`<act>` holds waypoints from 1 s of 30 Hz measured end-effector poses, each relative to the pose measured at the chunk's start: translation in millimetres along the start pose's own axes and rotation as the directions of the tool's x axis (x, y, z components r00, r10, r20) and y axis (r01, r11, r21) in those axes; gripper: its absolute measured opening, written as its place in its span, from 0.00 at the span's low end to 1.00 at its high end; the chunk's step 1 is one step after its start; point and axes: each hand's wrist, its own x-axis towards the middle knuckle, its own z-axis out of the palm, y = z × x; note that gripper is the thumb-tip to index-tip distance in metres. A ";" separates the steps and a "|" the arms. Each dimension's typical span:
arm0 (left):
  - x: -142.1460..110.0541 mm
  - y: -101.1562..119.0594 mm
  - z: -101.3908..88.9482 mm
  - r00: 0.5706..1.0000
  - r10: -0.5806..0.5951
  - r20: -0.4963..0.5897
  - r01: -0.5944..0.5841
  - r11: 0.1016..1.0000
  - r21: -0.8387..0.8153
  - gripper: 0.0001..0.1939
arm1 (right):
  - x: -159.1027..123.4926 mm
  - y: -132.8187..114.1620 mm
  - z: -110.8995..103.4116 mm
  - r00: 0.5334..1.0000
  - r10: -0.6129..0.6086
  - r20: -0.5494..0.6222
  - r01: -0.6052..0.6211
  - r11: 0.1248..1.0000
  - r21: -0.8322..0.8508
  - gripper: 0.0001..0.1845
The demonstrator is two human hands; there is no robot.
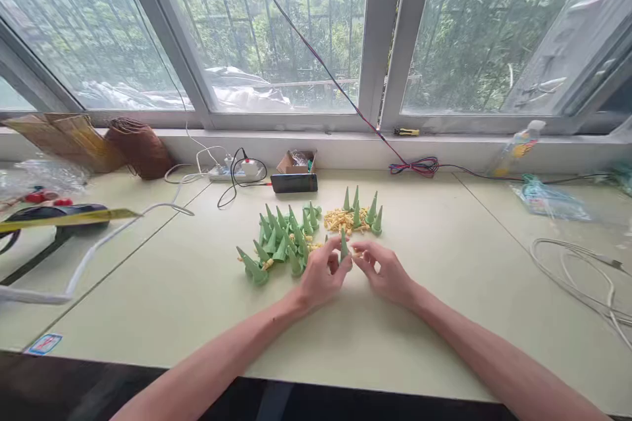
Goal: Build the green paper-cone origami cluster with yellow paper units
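Observation:
My left hand (320, 277) pinches a small green pointed cone (344, 245) upright between thumb and fingers. Close beside it, my right hand (389, 273) has its thumb and fingertips closed on a tiny yellow piece (357, 252), mostly covered by the fingers. A group of similar green cones with brim-like bases (280, 237) stands and leans to the left, with some yellow bits among them. Just beyond my hands lies a heap of small yellow pieces (338, 219). Several more green cones (372, 208) stand in and around that heap.
A phone (295, 183) leans at the back before a small open cardboard box (296, 161). A power strip (237, 171) with cords sits left of it. White cables (582, 283) coil at right, near a plastic bag (553, 200) and a bottle (518, 148). Yellow tape-like strip (69, 218) lies far left.

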 end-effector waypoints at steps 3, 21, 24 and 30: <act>-2.6 1.3 1.6 1.000 0.001 0.001 -0.001 1.000 -0.003 0.14 | 2.2 3.9 -0.5 1.000 -0.009 0.022 0.010 0.999 -0.031 0.10; -2.5 2.9 1.4 0.999 -0.045 0.009 0.045 0.999 -0.001 0.12 | 3.6 9.8 -2.5 0.997 -0.039 0.060 0.043 0.996 -0.073 0.11; -2.0 2.8 1.2 0.999 -0.049 0.022 0.049 0.999 -0.002 0.12 | 3.8 8.9 -3.2 0.997 -0.026 0.066 0.031 0.997 -0.073 0.11; -0.9 4.1 0.4 0.999 -0.026 0.031 0.026 1.000 0.017 0.12 | 3.5 8.8 -4.0 0.997 -0.002 0.075 0.005 0.999 -0.038 0.12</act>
